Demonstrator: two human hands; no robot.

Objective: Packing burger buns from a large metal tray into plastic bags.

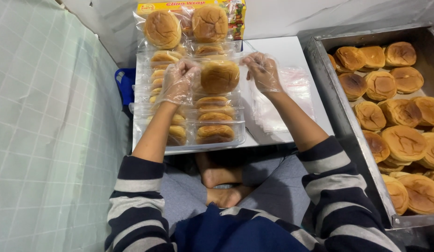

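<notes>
**Buns bagged in stacks, many still loose in the tray**

Hands in thin clear plastic gloves hold one round golden-brown bun inside a clear plastic bag (220, 77) above the far part of the small white table (291, 51). The left hand (178, 80) pinches the bag's left edge with fingers curled close together; the right hand (263, 71) grips the right edge the same way, fingers narrow and closed on the plastic. The bag hangs stretched between them, over the piles below.

Judging by how things lie, a good share of the work is done. Stacks of already bagged buns (214, 130) fill the left half of the table from its near edge to its far edge, several layers deep, with two more bagged buns (186, 25) propped at the far edge against a yellow cardboard box of wrapping film (235, 9). A loose pile of empty clear bags (284, 105) lies on the right half of the table, just beside the right forearm.

Much remains, it seems. The large metal tray (329, 88) standing off the table's right edge holds many unbagged buns (394, 116), crowded and overlapping. Whether the held bag is sealed cannot be told.
</notes>
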